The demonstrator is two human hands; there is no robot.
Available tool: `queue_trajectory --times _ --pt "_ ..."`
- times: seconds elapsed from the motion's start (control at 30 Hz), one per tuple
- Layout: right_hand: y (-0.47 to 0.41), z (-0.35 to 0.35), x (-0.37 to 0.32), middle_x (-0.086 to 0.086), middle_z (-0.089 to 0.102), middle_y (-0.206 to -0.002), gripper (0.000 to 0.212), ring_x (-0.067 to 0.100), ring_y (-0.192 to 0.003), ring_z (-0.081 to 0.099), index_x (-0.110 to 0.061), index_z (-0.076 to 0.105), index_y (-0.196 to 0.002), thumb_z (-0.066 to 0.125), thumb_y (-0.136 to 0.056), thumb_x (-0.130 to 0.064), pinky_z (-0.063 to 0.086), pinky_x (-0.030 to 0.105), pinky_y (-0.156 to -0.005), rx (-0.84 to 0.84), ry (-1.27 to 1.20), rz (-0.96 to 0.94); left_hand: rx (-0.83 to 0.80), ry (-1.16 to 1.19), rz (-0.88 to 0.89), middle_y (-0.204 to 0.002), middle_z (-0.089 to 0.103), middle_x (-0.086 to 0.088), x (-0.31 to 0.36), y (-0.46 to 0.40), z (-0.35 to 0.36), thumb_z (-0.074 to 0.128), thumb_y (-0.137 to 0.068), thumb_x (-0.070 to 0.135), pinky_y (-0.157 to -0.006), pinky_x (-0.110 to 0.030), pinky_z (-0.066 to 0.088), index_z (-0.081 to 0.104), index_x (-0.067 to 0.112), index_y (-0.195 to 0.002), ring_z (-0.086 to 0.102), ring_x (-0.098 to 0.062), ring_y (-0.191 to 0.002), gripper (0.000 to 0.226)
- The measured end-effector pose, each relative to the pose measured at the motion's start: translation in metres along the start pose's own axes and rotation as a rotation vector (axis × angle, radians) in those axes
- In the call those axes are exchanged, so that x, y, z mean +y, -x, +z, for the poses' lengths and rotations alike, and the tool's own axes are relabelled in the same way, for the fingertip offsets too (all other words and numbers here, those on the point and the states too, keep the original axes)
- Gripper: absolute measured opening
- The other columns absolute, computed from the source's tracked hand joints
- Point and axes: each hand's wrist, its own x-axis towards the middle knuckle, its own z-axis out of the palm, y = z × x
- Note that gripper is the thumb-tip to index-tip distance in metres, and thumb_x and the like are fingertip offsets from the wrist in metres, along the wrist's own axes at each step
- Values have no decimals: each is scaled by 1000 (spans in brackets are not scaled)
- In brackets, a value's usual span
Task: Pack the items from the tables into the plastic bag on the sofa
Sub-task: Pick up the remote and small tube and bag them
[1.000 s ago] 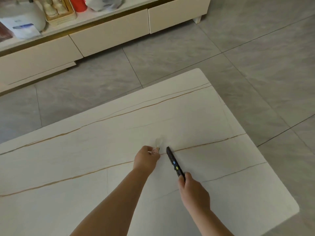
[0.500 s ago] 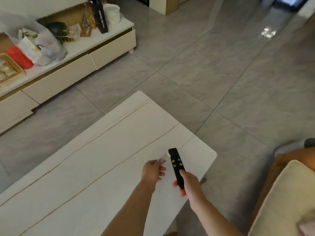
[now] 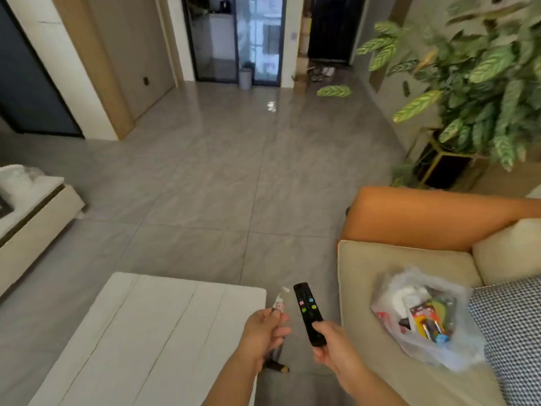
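Both hands have lifted off the white table (image 3: pixel 152 332): right hand (image 3: pixel 336 351) grips a black remote (image 3: pixel 308 313), left hand (image 3: pixel 262 335) pinches a small clear packet (image 3: pixel 279 301). Right of them, the open plastic bag (image 3: pixel 421 317) lies on the sofa's (image 3: pixel 360 276) cream seat, bare floor between.

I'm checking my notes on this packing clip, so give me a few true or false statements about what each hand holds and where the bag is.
1. The right hand holds a black remote. True.
2. The left hand is empty. False: it holds a small clear packet.
3. The plastic bag lies on the floor. False: it lies on the sofa.
4. The plastic bag already has items inside. True.
5. The remote rests on the white table. False: it is held up.
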Motion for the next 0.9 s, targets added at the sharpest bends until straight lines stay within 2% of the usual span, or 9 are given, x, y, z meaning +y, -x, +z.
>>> queue_trajectory --times 0.1,0.17,0.23,0.33,0.43,0.53,0.63,0.77,0.9 --pt "8 -50 -16 1 49 -42 14 9 -32 38 -10 55 -82 53 -95 -15 34 22 -41 72 -63 -61 -78 -72 2 -72 63 -2 9 -8 56 48 -99 19 -46 -16 40 61 3 -99 58 -2 -47 21" --pt "9 -85 -25 3 52 -48 13 9 -33 41 -8 57 -87 54 -95 -18 35 21 -40 116 -98 -99 -101 -128 0 -63 65 -1 12 -16 95 51 -98 20 -47 -18 39 65 4 -95 56 -6 -48 22" --pt "8 -120 -30 8 54 -57 15 11 -35 43 -7 59 -89 54 -95 -19 34 22 -42 157 -128 -122 -108 -143 -16 -63 66 -1 13 -24 135 52 -98 18 -46 -17 39 66 6 -89 56 -8 -51 20" --pt "5 -171 -32 11 54 -62 16 10 -33 43 -3 60 -93 56 -94 -18 34 23 -42 211 -246 -135 -143 -126 -51 -57 68 5 10 -34 192 54 -96 14 -41 -13 43 63 9 -85 59 -1 -42 15" --pt "0 -215 -35 8 56 -62 15 8 -33 43 -2 61 -94 57 -94 -16 38 19 -37 250 -332 -137 -169 -141 -80 -52 67 8 7 -44 243 56 -95 14 -40 -11 45 62 11 -86 58 2 -39 12" --pt "-5 -254 -32 12 55 -67 16 7 -30 40 -3 61 -88 57 -93 -18 32 16 -33 308 -394 -120 -167 -160 -108 -53 68 7 -1 -55 287 57 -94 15 -40 -12 44 62 13 -82 57 2 -39 14" --pt "-13 -288 -23 13 53 -67 18 7 -28 36 -4 59 -86 52 -96 -17 29 14 -32 368 -493 -55 -161 -162 -146 -52 64 3 -14 -69 321 59 -93 16 -37 -13 38 64 11 -75 52 -1 -34 20" --pt "-24 -327 -10 16 59 -69 13 8 -27 41 -3 55 -90 46 -97 -10 35 15 -32 403 -586 79 -136 -224 -225 -44 53 2 -28 -89 352 62 -92 18 -39 -13 35 65 8 -68 42 -4 -31 26" --pt "-39 -352 -7 15 58 -72 9 13 -46 43 -3 57 -88 48 -90 -3 36 20 -42 386 -552 191 -123 -303 -263 -42 51 1 -33 -113 372 65 -89 16 -43 -16 36 61 7 -65 39 -8 -35 27"
